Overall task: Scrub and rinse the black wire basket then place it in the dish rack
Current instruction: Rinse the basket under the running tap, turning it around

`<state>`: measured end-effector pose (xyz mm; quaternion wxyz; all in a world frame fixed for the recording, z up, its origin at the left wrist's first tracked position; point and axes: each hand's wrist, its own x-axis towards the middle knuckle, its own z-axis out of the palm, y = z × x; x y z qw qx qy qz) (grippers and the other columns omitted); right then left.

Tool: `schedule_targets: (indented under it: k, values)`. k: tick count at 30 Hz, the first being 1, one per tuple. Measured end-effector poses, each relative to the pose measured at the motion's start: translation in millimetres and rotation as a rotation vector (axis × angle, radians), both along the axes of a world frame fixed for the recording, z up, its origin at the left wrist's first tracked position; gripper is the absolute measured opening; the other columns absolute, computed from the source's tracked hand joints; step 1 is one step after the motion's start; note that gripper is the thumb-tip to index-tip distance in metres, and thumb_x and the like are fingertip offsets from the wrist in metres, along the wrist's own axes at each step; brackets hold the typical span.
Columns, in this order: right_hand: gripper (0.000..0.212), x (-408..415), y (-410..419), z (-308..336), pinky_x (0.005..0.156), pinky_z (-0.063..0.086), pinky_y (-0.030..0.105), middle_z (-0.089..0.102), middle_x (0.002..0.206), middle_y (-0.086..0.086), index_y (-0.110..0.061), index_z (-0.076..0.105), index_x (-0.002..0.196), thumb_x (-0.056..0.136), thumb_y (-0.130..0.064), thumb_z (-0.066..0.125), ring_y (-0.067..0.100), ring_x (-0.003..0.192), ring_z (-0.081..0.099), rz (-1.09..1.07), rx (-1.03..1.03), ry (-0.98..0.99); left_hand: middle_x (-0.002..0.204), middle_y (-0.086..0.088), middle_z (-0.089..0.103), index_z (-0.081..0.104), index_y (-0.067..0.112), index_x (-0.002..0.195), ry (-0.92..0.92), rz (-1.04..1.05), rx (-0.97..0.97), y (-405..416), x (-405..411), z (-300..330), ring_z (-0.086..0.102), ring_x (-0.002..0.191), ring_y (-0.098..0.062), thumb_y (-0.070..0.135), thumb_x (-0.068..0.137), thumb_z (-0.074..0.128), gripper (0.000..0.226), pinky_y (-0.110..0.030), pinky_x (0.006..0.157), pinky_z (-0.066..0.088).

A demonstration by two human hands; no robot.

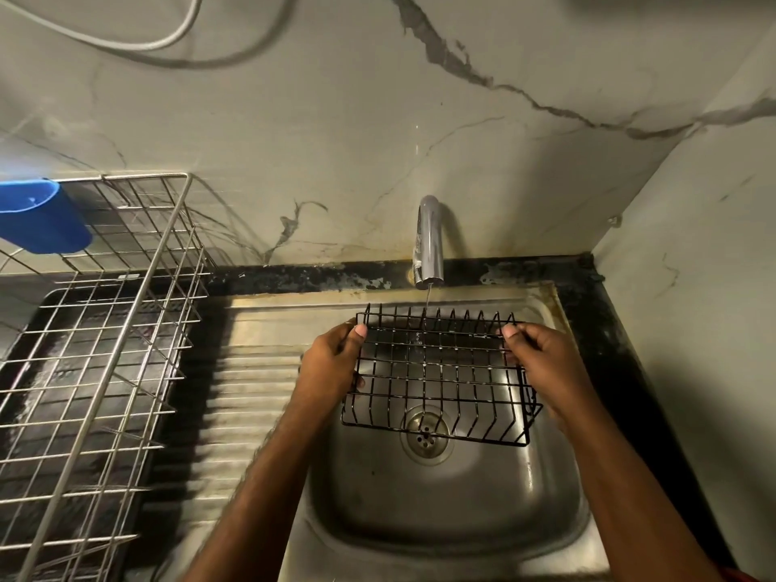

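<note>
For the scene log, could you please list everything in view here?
basket: one, black wire, held over the sink under the tap
tap: one, chrome, at the back wall, thin stream running
sink: one, steel, drain below the basket
rack: one, silver wire, on the counter left of the sink
cup: one, blue, hung on the rack's far left corner
cable: one, white, on the wall at top left
left hand: grips the basket's left edge
right hand: grips the basket's right edge
</note>
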<state>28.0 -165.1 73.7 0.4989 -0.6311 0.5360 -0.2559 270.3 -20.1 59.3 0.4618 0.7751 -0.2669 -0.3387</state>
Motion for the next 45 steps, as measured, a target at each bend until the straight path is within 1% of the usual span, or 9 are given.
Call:
schedule_targets:
  k: [5, 7, 10, 12, 18, 24, 33, 41, 45]
  values:
    - [0.019, -0.4, -1.6, -2.0, 0.076, 0.051, 0.026, 0.074, 0.089, 0.005, -0.018, 0.072, 0.094, 0.099, -0.029, 0.058, 0.014, 0.082, 0.069, 0.007, 0.004, -0.011, 0.093, -0.002, 0.067, 0.064, 0.018, 0.131, -0.072, -0.015, 0.018, 0.8, -1.0, 5.3, 0.060, 0.056, -0.008, 0.045, 0.105, 0.049, 0.041, -0.025, 0.053, 0.050]
    - [0.018, -1.1, -1.9, -2.5, 0.074, 0.049, 0.025, 0.074, 0.089, 0.004, -0.019, 0.072, 0.094, 0.099, -0.030, 0.058, 0.015, 0.082, 0.069, 0.009, -0.003, -0.009, 0.089, -0.001, 0.065, 0.064, 0.020, 0.131, -0.091, -0.024, 0.025, 0.4, -0.9, 6.3, 0.060, 0.055, -0.008, 0.045, 0.105, 0.049, 0.040, -0.024, 0.052, 0.051]
    - [0.021, -2.0, -2.1, -3.4, 0.074, 0.048, 0.026, 0.074, 0.087, 0.003, -0.018, 0.072, 0.094, 0.099, -0.033, 0.058, 0.015, 0.084, 0.069, -0.009, -0.026, 0.005, 0.083, -0.001, 0.065, 0.066, 0.018, 0.123, -0.107, -0.048, 0.034, -1.1, -1.1, 7.4, 0.063, 0.057, -0.011, 0.048, 0.105, 0.048, 0.039, -0.031, 0.054, 0.057]
    - [0.022, -3.8, -1.7, -2.2, 0.072, 0.047, 0.026, 0.073, 0.087, 0.000, -0.019, 0.072, 0.093, 0.099, -0.034, 0.057, 0.013, 0.085, 0.068, -0.020, -0.042, 0.021, 0.085, -0.002, 0.067, 0.066, 0.017, 0.121, -0.095, -0.054, 0.033, -2.7, -2.1, 7.6, 0.065, 0.060, -0.013, 0.049, 0.104, 0.049, 0.040, -0.035, 0.059, 0.061]
    - [0.022, -6.5, 1.0, 2.1, 0.070, 0.043, 0.023, 0.072, 0.089, -0.006, -0.021, 0.072, 0.098, 0.099, -0.036, 0.056, 0.006, 0.087, 0.066, -0.008, -0.055, 0.044, 0.083, -0.003, 0.066, 0.066, 0.018, 0.122, -0.088, -0.058, 0.025, -2.1, -2.6, 9.6, 0.066, 0.061, -0.015, 0.048, 0.104, 0.048, 0.039, -0.028, 0.056, 0.056]
    - [0.023, -3.2, 0.5, -0.5, 0.073, 0.047, 0.025, 0.073, 0.088, -0.003, -0.017, 0.073, 0.097, 0.099, -0.034, 0.058, 0.010, 0.087, 0.068, 0.008, -0.054, 0.035, 0.087, -0.009, 0.066, 0.066, 0.016, 0.127, -0.116, -0.043, 0.007, 2.2, -1.8, 12.1, 0.063, 0.062, -0.014, 0.044, 0.105, 0.049, 0.039, -0.025, 0.054, 0.057]
    - [0.025, -0.3, -2.4, -4.1, 0.083, 0.052, 0.031, 0.074, 0.087, -0.005, -0.021, 0.073, 0.098, 0.097, -0.041, 0.058, 0.010, 0.087, 0.069, 0.032, -0.088, 0.073, 0.080, -0.003, 0.061, 0.065, 0.015, 0.125, -0.083, -0.033, 0.008, 6.3, 1.0, 13.4, 0.061, 0.058, -0.015, 0.044, 0.105, 0.049, 0.038, -0.024, 0.050, 0.053]
    - [0.025, -1.0, 1.5, -1.3, 0.077, 0.050, 0.027, 0.072, 0.089, -0.008, -0.022, 0.073, 0.102, 0.097, -0.040, 0.057, 0.008, 0.088, 0.068, 0.044, -0.112, 0.099, 0.091, -0.007, 0.068, 0.062, 0.017, 0.136, -0.061, -0.022, 0.004, 9.5, 0.1, 12.6, 0.064, 0.062, -0.018, 0.043, 0.105, 0.049, 0.042, -0.024, 0.052, 0.053]
    - [0.027, -0.4, 0.7, 0.6, 0.081, 0.052, 0.030, 0.072, 0.090, -0.007, -0.021, 0.073, 0.103, 0.097, -0.041, 0.056, 0.008, 0.089, 0.068, 0.047, -0.118, 0.110, 0.096, -0.017, 0.070, 0.060, 0.022, 0.139, -0.067, -0.014, -0.016, 11.4, 0.0, 14.6, 0.063, 0.064, -0.017, 0.042, 0.106, 0.049, 0.040, -0.023, 0.053, 0.054]
